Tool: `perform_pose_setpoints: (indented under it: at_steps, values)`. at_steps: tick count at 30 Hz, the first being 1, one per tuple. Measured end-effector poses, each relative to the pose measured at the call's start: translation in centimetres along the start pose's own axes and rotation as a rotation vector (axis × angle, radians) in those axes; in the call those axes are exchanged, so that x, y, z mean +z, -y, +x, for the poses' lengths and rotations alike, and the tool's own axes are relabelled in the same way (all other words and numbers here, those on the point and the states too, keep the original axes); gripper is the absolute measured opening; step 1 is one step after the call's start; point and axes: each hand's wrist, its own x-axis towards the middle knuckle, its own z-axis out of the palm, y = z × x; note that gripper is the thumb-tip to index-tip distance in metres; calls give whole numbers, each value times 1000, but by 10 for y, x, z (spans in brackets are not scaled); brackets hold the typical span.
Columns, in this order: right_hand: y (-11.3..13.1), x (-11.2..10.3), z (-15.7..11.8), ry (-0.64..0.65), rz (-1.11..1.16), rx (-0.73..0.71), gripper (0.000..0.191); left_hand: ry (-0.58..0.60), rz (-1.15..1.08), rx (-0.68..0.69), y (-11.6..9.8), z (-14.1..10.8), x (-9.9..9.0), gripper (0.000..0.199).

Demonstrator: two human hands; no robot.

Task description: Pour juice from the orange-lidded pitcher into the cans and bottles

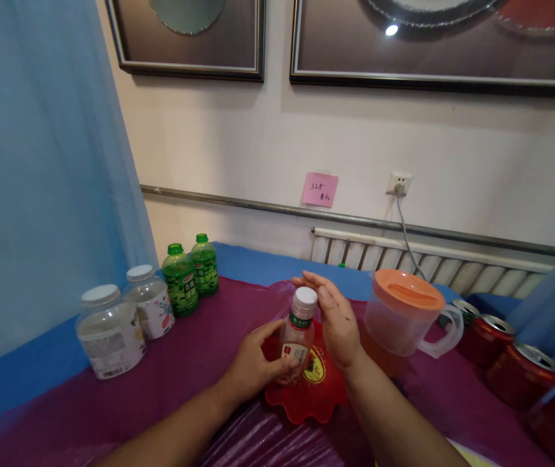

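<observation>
A clear plastic bottle [293,352] with a white cap [305,298] and a green and red neck label stands upright in front of me. My left hand [258,360] is wrapped around its lower part, the thumb lying across the label. To the right of the cap, my right hand [338,318] is raised with its fingers stretched out, holding nothing. Whether its fingertips touch the bottle I cannot tell. Below and behind the bottle lies a red scalloped dish [306,410] with a yellow emblem, partly covered by the bottle and hands.
Two jars with white lids [109,337] and two green bottles [180,285] stand to the left. A pitcher with an orange lid [398,318] is at the right, beside several red cans [520,376]. Purple sheeting [184,363] covers the table; a radiator [374,253] is behind it.
</observation>
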Motion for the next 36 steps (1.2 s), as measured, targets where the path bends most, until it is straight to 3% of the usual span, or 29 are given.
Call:
perform_pose_setpoints:
  at_steps: [3, 7, 9, 13, 16, 19, 26, 29, 32, 36]
  values:
    - [-6, -1, 1, -33, -40, 18, 31, 7, -7, 0, -1, 0, 0, 69]
    - [-11, 0, 0, -135, -66, 3, 50, 10, -18, -10, 0, 1, 0, 70]
    - [-10, 0, -1, -107, -23, -9, 55, 3, -20, -13, 1, 1, 0, 72]
    - [-4, 1, -2, -19, 12, -5, 46, -6, -18, -13, 1, 1, 0, 73]
    - [-6, 3, -2, -73, -52, 1, 42, 6, -11, -6, -1, 0, 0, 71]
    - [-10, 2, -2, -141, -96, -27, 56, 14, -22, -5, -1, 0, 0, 70]
    - [-4, 3, -2, -25, -12, -20, 44, 16, -32, -24, 2, 0, 0, 74]
    - [-7, 5, -3, -75, -48, -19, 44, 32, -31, -6, 2, 0, 0, 71]
    - [-11, 4, -2, -132, -44, -58, 56, 31, -27, -9, 1, 0, 0, 70]
    - [-9, 2, -1, -73, 56, -46, 48, 15, -33, -29, 0, 0, 0, 73]
